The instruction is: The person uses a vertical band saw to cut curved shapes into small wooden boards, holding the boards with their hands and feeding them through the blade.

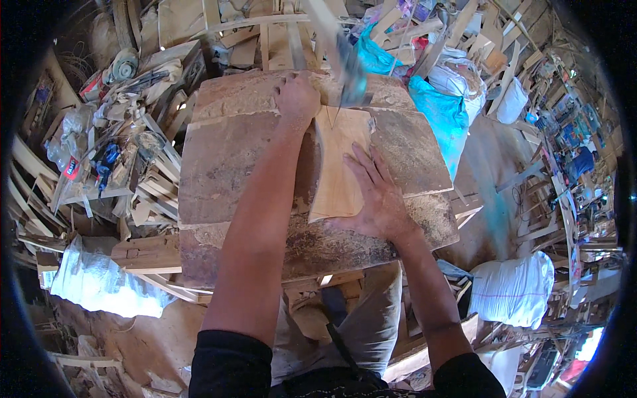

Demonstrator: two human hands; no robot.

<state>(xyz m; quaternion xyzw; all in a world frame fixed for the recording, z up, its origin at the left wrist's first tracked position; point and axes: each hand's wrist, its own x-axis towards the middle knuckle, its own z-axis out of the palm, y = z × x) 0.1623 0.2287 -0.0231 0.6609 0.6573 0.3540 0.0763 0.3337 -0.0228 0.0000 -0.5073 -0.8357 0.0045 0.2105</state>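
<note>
A pale, flat wooden board (338, 172) with inward-curving sides lies on a worn, dust-covered wooden worktop (225, 159). My right hand (378, 196) rests on its right side, fingers spread and flat, the thumb along the near edge. Beyond the board's left far corner, my left hand (296, 96) is closed with curled fingers; whatever it grips is hidden. A thin dark blade (336, 114) meets the board near its far end. Above that hangs a motion-smeared part with a teal patch (355, 83), below a blurred wooden bar (322, 20).
Wood offcuts (159, 189) are heaped at the left beside a clear plastic bottle (60, 156). Turquoise sacks (438, 109) stand against the worktop's far right side. A white sack (514, 288) sits at the lower right, and plastic-wrapped material (109, 278) at the lower left.
</note>
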